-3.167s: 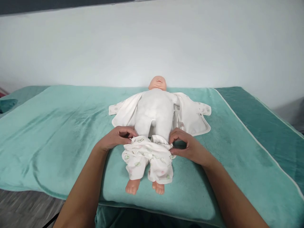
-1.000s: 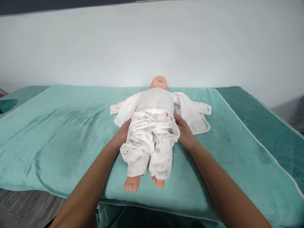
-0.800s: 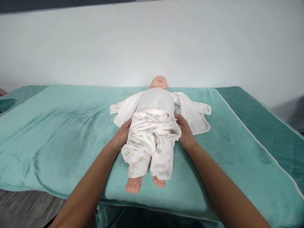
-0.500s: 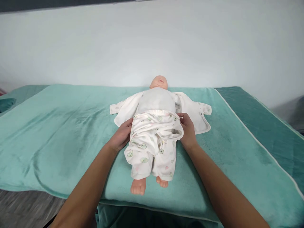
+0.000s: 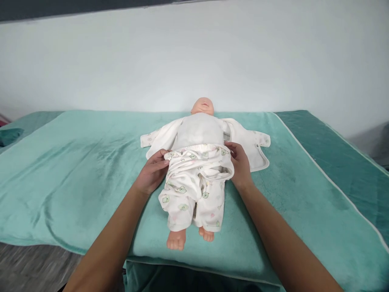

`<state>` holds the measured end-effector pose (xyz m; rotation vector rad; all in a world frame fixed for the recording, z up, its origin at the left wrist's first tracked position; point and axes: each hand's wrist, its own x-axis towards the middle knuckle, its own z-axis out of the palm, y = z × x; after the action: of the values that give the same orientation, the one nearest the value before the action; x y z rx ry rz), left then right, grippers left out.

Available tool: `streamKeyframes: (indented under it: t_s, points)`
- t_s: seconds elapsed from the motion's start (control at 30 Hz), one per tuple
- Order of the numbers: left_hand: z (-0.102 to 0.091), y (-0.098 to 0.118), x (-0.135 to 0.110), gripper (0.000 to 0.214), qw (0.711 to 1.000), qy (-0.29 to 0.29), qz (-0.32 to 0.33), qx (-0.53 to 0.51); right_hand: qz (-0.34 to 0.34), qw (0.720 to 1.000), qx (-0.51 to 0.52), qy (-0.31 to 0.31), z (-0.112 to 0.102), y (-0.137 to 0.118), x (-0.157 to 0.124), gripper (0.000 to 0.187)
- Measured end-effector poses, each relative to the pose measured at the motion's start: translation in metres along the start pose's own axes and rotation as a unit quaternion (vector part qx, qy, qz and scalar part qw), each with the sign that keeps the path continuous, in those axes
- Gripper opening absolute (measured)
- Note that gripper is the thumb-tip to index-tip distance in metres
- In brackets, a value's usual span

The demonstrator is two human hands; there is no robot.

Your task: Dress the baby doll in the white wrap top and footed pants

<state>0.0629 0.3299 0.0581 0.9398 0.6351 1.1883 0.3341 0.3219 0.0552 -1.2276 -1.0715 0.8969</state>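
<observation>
A baby doll [image 5: 199,129] lies on its back on a teal blanket [image 5: 75,170], head towards the wall. It wears white patterned trousers [image 5: 194,186] pulled up to its waist. An open white jacket [image 5: 246,146] is spread under its torso. My left hand [image 5: 152,172] pinches the trousers' waistband at the doll's left side. At the other side of the waistband my right hand [image 5: 240,164] grips the fabric. The doll's bare feet [image 5: 176,240] stick out near the front edge.
The blanket covers a wide padded surface up to a pale wall [image 5: 194,56]. A darker teal strip [image 5: 343,154] runs along the right. A grey floor [image 5: 27,267] shows at the lower left, below the front edge.
The trousers went from bunched at the doll's thighs to pulled up to its waist. My hands moved up with the waistband and the doll shifted slightly towards me.
</observation>
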Motion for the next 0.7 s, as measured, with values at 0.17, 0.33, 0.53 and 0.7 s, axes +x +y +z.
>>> streamKeyframes:
  t_s: [0.17, 0.33, 0.53, 0.7]
  points:
    - [0.001, -0.001, 0.0, 0.017, 0.999, 0.022, 0.021, -0.013, 0.008, 0.999, 0.01, -0.047, -0.003, 0.006, 0.002, 0.042]
    - [0.002, 0.001, 0.001, 0.021, 0.999, 0.027, 0.021, -0.011, 0.006, 0.997, 0.018, -0.07, -0.003, 0.013, 0.005, 0.047]
    - [0.0, -0.002, 0.0, 0.027, 0.995, -0.011, 0.004, 0.095, 0.004, 0.999, -0.008, -0.044, -0.001, 0.012, 0.005, 0.046]
    - [0.001, -0.002, 0.005, 0.026, 0.974, 0.021, 0.033, 0.225, 0.001, 0.999, -0.021, -0.029, 0.001, 0.007, 0.001, 0.036]
